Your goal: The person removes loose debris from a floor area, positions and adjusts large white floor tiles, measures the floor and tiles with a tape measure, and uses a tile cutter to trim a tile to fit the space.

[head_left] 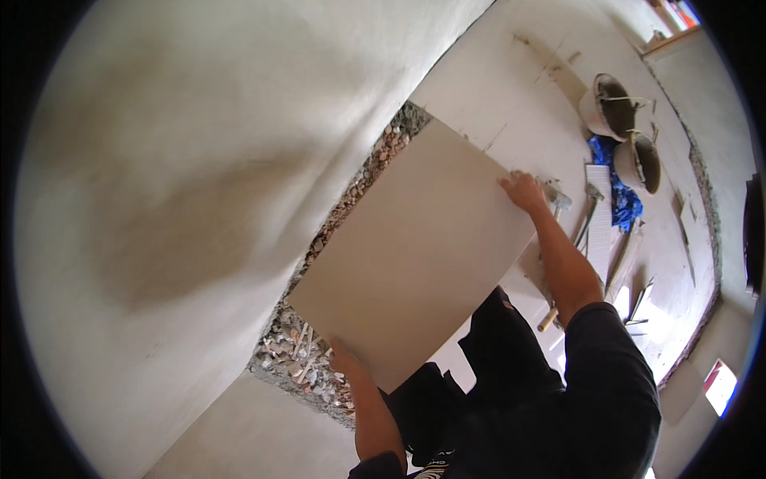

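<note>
A large plain beige tile (411,247) is held over a strip of broken rubble (307,351) beside the white wall (159,160) on the left. My left hand (345,359) grips its lower left edge, fingers partly hidden at the tile. My right hand (523,190) is closed on the upper right edge, near the corner. Just right of that hand lie a mallet (556,195) and other long tools, partly hidden by my arm. The tile covers much of the rubble, and whether it rests on anything underneath is hard to tell.
Two stained buckets (594,112) stand at the upper right beside crumpled blue plastic (626,203) and a pale ribbed strip (598,215). Scattered tools and offcuts lie on the pale floor (495,80). A rough channel runs along the far right wall (726,112). My legs are below the tile.
</note>
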Action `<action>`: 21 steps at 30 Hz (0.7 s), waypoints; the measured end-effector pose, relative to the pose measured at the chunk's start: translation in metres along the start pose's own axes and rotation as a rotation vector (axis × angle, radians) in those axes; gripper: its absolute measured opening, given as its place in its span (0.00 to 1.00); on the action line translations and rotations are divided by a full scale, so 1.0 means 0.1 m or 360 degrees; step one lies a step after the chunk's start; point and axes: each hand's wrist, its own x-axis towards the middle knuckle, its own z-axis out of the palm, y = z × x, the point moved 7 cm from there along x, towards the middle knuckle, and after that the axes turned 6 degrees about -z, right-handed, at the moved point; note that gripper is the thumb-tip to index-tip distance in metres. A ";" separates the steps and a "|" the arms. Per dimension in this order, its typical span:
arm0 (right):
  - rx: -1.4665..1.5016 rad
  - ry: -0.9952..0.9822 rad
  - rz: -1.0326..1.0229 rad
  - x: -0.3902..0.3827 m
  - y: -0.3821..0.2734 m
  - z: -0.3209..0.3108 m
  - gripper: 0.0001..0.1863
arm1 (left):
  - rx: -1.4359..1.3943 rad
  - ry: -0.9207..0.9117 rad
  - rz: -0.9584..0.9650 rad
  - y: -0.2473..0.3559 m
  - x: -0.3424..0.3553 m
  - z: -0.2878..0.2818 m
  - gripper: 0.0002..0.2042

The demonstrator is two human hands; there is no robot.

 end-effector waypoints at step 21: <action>0.0123 0.0089 0.0030 2.69 0.32 2.22 0.31 | -0.0209 -0.0095 -0.0272 -1.96 2.18 3.08 0.30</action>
